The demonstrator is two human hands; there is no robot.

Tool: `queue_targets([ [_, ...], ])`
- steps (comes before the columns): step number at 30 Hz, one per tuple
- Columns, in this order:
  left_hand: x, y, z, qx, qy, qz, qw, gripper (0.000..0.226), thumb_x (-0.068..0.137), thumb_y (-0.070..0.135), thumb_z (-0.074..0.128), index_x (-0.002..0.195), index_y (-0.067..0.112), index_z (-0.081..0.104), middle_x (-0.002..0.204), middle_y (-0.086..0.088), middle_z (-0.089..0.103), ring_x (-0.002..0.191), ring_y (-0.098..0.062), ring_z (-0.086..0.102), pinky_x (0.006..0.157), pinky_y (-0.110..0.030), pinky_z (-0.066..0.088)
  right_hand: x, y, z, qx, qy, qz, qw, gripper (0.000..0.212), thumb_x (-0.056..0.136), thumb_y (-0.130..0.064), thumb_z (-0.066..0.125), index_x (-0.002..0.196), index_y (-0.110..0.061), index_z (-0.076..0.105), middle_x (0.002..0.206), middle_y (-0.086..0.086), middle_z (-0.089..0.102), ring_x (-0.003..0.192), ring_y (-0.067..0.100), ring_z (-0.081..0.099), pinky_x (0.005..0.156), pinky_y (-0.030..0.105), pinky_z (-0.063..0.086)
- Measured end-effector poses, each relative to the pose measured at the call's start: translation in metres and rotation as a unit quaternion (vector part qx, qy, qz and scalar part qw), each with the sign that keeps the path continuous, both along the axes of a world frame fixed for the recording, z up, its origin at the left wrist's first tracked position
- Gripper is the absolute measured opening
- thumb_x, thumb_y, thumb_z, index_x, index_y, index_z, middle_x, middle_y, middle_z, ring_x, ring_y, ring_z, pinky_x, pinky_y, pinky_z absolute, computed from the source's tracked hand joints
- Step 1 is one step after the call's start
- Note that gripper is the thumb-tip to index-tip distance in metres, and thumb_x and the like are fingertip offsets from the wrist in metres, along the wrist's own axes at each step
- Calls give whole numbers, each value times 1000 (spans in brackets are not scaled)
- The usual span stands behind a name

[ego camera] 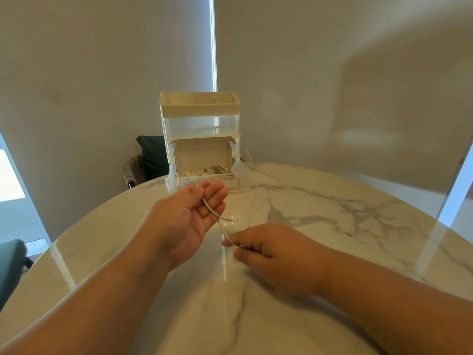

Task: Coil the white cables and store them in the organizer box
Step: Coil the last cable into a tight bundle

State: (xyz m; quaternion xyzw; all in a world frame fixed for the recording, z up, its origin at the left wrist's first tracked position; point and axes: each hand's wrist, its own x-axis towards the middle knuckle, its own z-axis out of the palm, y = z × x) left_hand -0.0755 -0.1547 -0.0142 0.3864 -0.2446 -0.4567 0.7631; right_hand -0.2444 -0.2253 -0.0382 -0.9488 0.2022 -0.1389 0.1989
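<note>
While right hand [271,254] pinches cable [225,230], left hand's [189,216] palm-up.

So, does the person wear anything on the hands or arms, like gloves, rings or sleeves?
Both hands are bare: the left hand and the right hand have no gloves, and I see no rings. The wrists carry no watch or bracelet, and no sleeve shows on either forearm.
</note>
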Motion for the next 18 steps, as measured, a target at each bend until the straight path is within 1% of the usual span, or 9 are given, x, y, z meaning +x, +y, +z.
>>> queue_targets([
  [2,-1,0,-1,15,-10,9,1000,24,105,10,41,118,4,60,102,-12,76,93,-21,75,79,-34,56,-1,-1,0,-9,3,-1,1000,35,101,-35,48,135,-36,57,135,-21,59,123,-6,51,106,16,38],
  [3,-1,0,-1,20,-12,14,1000,23,104,9,42,118,4,60,103,-14,76,94,-22,74,79,-34,56,-1,-2,1,-17,4,1,1000,35,101,-35,48,135,-35,58,135,-20,60,122,-5,52,106,18,39],
  [7,-3,1,1,24,-14,37,999,21,102,6,45,116,3,61,101,-14,76,94,-23,75,73,-32,61,-1,-1,6,-57,4,6,998,34,102,-32,48,134,-30,61,128,-13,66,115,1,56,93,14,40],
  [9,-3,1,1,31,-17,51,998,20,102,5,45,114,4,62,99,-13,77,92,-22,75,71,-31,62,0,0,8,-72,5,6,997,34,102,-31,48,132,-28,62,123,-11,68,110,5,58,88,16,41],
  [11,-4,1,1,41,-32,60,997,20,101,4,46,111,6,63,97,-12,77,92,-22,75,71,-31,61,0,1,8,-83,9,10,996,31,102,-31,47,126,-27,65,113,-7,71,102,9,61,83,20,43],
  [13,-5,1,-1,60,-94,67,991,19,100,2,49,109,8,64,98,-9,77,92,-20,75,76,-32,59,1,0,7,-91,17,5,996,25,101,-32,46,109,-24,68,98,-4,71,91,14,61,79,29,48],
  [15,-8,2,-4,77,-190,73,976,18,96,0,55,106,10,67,97,-5,77,93,-17,74,81,-33,57,0,-2,5,-99,17,-5,995,24,100,-34,45,90,-21,63,85,-4,66,80,15,58,76,37,50],
  [16,-9,2,-5,82,-238,75,965,19,95,-1,57,103,11,68,95,-3,77,93,-16,74,82,-32,57,0,-2,5,-107,9,-12,994,26,99,-34,45,86,-20,61,81,-4,64,77,14,56,74,38,49],
  [18,-12,2,-7,86,-323,83,939,19,93,-2,60,99,14,69,90,2,77,90,-12,74,80,-30,57,-1,-2,8,-125,-19,-24,992,29,99,-36,47,85,-19,64,77,-4,61,74,11,53,72,35,48],
])
